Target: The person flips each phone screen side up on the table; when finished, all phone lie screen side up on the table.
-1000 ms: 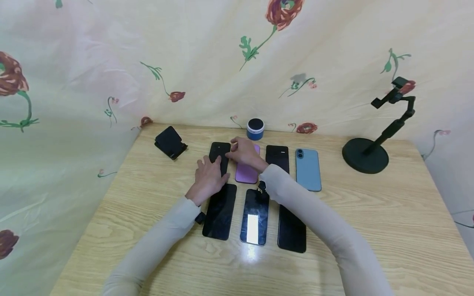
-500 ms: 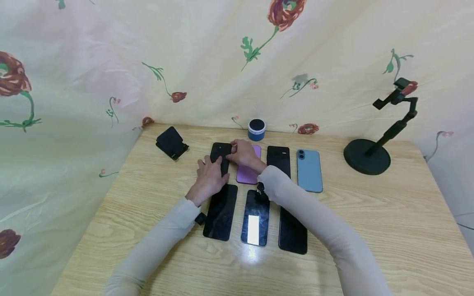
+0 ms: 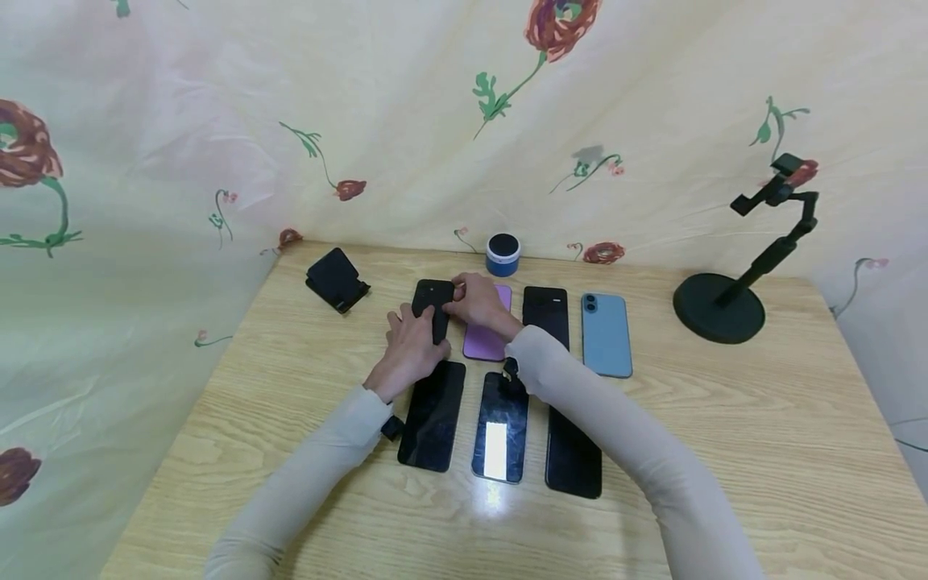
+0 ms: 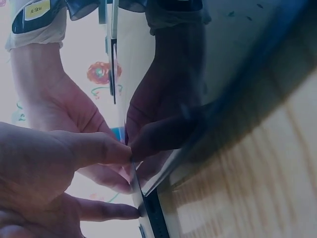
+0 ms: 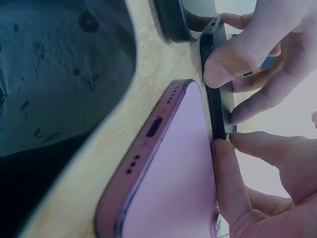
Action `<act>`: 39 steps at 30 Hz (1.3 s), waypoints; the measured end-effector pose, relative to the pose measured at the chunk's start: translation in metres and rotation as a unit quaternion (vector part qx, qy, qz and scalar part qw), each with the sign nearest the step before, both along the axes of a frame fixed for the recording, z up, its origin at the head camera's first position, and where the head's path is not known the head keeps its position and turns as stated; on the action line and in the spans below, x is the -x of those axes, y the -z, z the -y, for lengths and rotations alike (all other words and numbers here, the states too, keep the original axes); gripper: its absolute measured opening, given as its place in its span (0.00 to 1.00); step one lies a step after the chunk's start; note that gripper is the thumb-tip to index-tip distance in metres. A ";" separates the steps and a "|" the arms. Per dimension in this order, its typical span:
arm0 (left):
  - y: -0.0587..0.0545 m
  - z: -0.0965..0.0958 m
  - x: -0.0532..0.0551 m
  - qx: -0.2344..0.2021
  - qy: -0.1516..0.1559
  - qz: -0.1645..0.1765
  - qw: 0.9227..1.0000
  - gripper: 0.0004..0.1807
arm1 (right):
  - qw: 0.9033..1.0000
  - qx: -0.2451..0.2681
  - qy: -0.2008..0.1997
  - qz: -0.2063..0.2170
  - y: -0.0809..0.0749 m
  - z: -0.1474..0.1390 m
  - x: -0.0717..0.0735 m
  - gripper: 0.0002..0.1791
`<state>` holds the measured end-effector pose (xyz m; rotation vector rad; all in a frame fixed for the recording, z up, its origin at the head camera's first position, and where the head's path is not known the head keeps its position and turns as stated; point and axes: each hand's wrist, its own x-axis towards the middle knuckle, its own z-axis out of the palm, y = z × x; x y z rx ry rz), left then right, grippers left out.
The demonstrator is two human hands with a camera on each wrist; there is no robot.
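Pinching the black phone [image 3: 432,304] at the back row's left end, beside the purple phone [image 3: 487,338]: my right hand [image 3: 478,304] grips its top, my left hand [image 3: 408,348] its lower edge. Next, I reckon, a level lift off the table [image 3: 725,419].

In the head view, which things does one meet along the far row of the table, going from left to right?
Black folded stand → black phone held by both hands → purple phone → black phone → light blue phone → black round-based holder.

Bright overhead glare, wrist cams blurry
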<state>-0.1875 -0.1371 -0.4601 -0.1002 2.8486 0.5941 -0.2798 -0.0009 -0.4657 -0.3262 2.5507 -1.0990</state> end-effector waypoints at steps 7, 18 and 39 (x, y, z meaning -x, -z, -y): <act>0.000 0.002 0.001 -0.012 0.001 0.005 1.000 0.42 | 1.000 0.023 0.004 -0.008 0.002 -0.003 -0.004 0.33; -0.008 0.009 0.003 -0.066 0.031 0.003 0.997 0.40 | 0.989 0.136 0.060 0.023 -0.003 -0.012 -0.014 0.32; -0.015 0.033 0.007 -0.232 0.052 0.008 0.971 0.33 | 0.976 0.208 0.044 0.043 -0.004 -0.007 -0.023 0.27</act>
